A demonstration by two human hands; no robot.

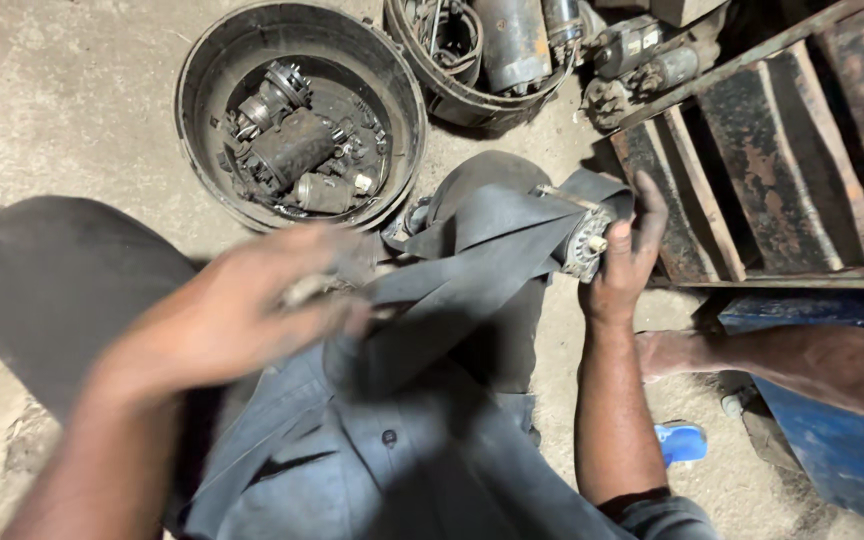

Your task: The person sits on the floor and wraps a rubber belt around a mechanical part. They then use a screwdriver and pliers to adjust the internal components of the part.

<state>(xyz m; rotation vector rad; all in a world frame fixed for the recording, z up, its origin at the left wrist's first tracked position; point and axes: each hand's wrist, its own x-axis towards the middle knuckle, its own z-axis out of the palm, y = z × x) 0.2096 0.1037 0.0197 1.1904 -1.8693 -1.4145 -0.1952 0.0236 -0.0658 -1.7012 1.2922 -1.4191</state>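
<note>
— Step in hand?

— Looks like binding work: a black rubber strip (472, 270) slung around a small electric motor (584, 245), held up over the lap, right of middle.

— Right hand (624, 262)?

— Grip closed on the motor's end cap, thumb on the near side, fingers up along the far side. Steadying it, by the look.

— Left hand (242, 310)?

— Blurred with motion. Curled at the strip's near end, something pale poking out of the fist. Cannot tell what, nor how tight the grip is.

— Next move calls for what?

— Probably a firm hold on the motor while the strip is drawn taut, and no slack where the strip crosses the housing.

— Around it?

— Far left on the concrete floor (42, 90), a round black tub (202, 100) of greasy motor parts; beside it, further right, a second tub (432, 95) with more. To the right a rusty metal rack (752, 150), just beside the right hand. Near right, a blue drum (832, 450), a bare leg (802, 360) and a blue sandal (680, 442).

— In the way?

— Rack edge crowds the right hand; little room to swing the motor that way.
</note>
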